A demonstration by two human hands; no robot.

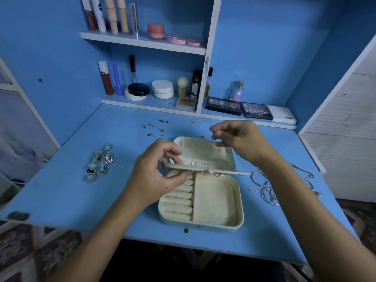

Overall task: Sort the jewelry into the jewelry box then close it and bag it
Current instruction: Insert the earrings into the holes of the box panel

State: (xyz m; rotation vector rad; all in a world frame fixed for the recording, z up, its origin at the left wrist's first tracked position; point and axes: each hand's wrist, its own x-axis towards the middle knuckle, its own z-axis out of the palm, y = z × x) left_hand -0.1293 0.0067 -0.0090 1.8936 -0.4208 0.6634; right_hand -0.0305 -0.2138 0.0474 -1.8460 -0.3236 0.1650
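Note:
An open cream jewelry box [238,210] lies on the blue desk, its lid [203,148] leaning back. My left hand [156,174] pinches the left end of the box's flat earring panel [203,169], held level above the tray; earrings hang from it. My right hand [240,137] hovers over the lid with fingertips pinched together, on something too small to make out. Several rings [98,162] lie left of the box, loose earrings [155,127] behind it, and thin chains [264,186] on its right.
Cosmetics fill the shelves [142,40] at the back: bottles, jars and eyeshadow palettes [256,110]. The desk's front edge [203,245] is close to my body. A white louvred panel [345,139] stands at the right.

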